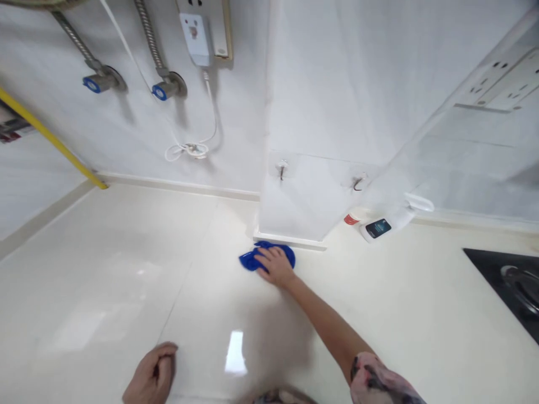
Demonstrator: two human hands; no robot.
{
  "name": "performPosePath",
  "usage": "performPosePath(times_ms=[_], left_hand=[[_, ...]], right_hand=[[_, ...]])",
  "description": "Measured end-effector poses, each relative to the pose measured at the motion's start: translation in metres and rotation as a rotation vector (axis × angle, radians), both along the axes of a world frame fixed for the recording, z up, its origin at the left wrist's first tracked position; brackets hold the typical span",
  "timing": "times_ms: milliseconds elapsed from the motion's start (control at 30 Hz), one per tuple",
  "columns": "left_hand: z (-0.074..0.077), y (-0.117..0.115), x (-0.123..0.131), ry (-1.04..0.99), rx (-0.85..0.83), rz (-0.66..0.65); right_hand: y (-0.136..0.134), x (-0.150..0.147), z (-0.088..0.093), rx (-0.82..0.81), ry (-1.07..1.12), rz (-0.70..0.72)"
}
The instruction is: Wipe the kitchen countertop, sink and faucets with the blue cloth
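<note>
My right hand (275, 266) presses palm down on a crumpled blue microfibre cloth (251, 260), which covers part of a glossy cream countertop (105, 292) near the back wall. The cloth shows on both sides of my fingers and hides the surface beneath it. At the bottom edge of the view, my left hand (152, 373) rests with curled fingers above the countertop, well apart from the cloth. Nothing shows in it.
A white bottle (381, 227) lies on its side by the wall, to the right of a boxed-in corner (303, 196). A black hob (509, 286) sits at the right edge. Hoses with blue-handled valves (99, 82) and a yellow pipe (50, 134) run along the wall.
</note>
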State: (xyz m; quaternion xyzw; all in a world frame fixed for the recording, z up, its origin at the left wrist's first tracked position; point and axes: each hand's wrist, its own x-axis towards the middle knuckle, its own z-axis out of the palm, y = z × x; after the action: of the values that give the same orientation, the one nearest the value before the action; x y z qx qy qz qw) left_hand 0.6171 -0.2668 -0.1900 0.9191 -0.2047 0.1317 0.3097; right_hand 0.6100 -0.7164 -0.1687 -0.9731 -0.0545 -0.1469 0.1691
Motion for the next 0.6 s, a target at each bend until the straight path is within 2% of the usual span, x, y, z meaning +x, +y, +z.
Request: performPosePath(times_ms=[100, 200, 433, 533, 600], left_hand=[[-0.001, 0.002, 0.001, 0.06, 0.012, 0.059], [0.004, 0.002, 0.003, 0.102, 0.031, 0.095], [0.006, 0.002, 0.007, 0.22, 0.089, 0.202], [0.008, 0.001, 0.007, 0.281, 0.088, 0.231], [0.009, 0.0, 0.007, 0.3, 0.075, 0.236]], right_hand=[[-0.056, -0.034, 0.003, 0.0, -0.025, 0.004], [-0.082, -0.075, 0.003, -0.033, -0.078, -0.093], [-0.109, -0.164, -0.014, -0.163, -0.106, -0.687], [-0.122, -0.181, -0.009, -0.002, -0.209, -0.862], [-0.123, -0.175, 0.002, 0.136, -0.323, -0.891]])
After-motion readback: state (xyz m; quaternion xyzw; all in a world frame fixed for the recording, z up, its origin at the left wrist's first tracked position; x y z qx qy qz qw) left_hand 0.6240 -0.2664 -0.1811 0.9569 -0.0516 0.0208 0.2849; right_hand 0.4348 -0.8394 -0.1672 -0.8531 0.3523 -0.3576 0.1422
